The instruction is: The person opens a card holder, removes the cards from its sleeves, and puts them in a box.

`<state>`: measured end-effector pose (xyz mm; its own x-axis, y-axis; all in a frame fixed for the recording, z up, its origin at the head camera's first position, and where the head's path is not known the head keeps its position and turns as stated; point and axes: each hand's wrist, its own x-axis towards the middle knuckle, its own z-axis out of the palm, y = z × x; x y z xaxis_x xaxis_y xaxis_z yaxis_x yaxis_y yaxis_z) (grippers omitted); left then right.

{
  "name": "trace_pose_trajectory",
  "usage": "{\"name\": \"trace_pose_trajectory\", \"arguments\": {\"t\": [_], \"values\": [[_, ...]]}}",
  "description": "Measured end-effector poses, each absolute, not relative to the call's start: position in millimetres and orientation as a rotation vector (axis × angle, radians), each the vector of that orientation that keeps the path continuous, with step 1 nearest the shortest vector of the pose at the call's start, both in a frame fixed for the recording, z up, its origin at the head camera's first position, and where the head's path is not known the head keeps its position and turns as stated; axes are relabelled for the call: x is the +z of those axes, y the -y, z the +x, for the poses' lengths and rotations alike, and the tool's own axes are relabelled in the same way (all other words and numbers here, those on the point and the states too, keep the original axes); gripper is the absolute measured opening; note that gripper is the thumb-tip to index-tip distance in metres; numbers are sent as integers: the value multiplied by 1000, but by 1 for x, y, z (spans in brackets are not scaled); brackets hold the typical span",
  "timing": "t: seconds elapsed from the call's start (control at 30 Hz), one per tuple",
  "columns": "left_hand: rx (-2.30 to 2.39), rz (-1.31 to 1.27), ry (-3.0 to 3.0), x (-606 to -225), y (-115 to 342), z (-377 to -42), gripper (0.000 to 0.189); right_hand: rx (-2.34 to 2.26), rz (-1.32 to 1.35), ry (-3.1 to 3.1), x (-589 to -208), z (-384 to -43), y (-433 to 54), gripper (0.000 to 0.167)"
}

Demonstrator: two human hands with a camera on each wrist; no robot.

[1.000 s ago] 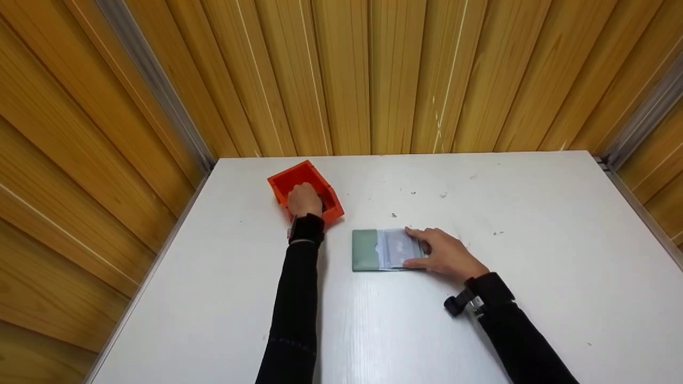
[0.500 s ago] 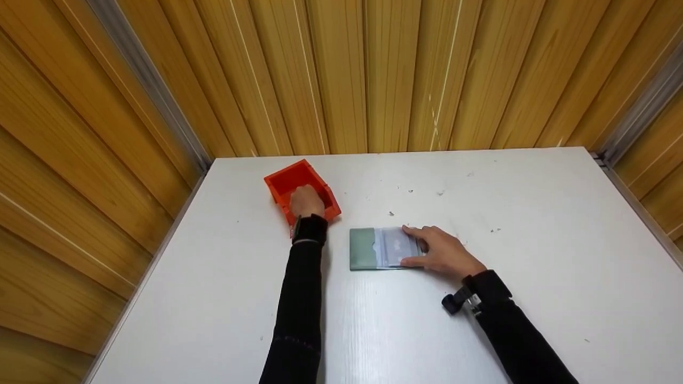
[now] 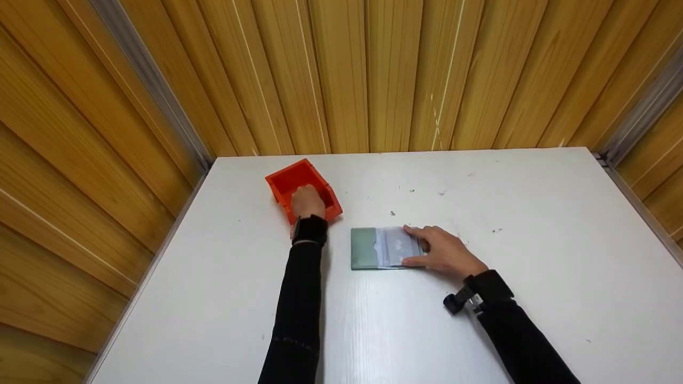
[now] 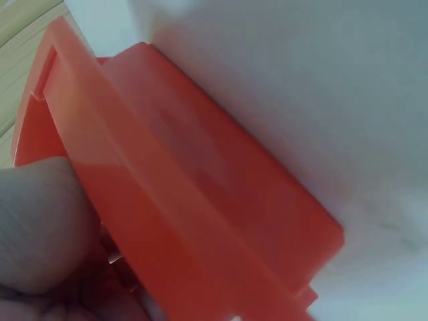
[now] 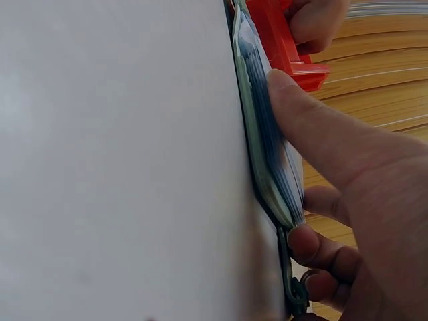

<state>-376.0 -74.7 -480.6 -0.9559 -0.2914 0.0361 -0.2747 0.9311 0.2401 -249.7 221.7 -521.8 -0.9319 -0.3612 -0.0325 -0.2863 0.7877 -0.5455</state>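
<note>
An open green card holder point(image 3: 364, 248) with clear plastic sleeves point(image 3: 397, 246) lies flat on the white table. My right hand point(image 3: 447, 253) grips its right part, with the thumb along the near edge and a finger across at the far edge. In the right wrist view, the thumb lies against the stack of sleeves point(image 5: 271, 124) and the other fingers are bent by the holder's end. My left hand point(image 3: 308, 201) reaches down into a red plastic bin point(image 3: 291, 178). Its fingers are mostly hidden behind the bin wall point(image 4: 221, 180), so what they hold does not show.
The white table point(image 3: 213, 298) carries the bin at the back left, with the card holder in front and to its right. Small dark marks point(image 3: 442, 193) dot the tabletop. Wood-patterned panels point(image 3: 395, 74) stand behind the table and at both sides.
My left hand has shifted slightly within the bin, and a dark thing seen beside it a second ago is out of sight. The right hand has stayed on the card holder.
</note>
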Motion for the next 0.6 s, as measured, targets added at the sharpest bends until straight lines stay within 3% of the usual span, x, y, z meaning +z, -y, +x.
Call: {"name": "trace_pose_trajectory", "arguments": {"t": [0.33, 0.6], "values": [[-330, 295, 2915, -456, 72, -364, 23, -849, -490, -2824, -524, -251, -222, 89], [-381, 127, 2769, -429, 66, -336, 21, -840, -474, -2826, -523, -250, -220, 88]]}}
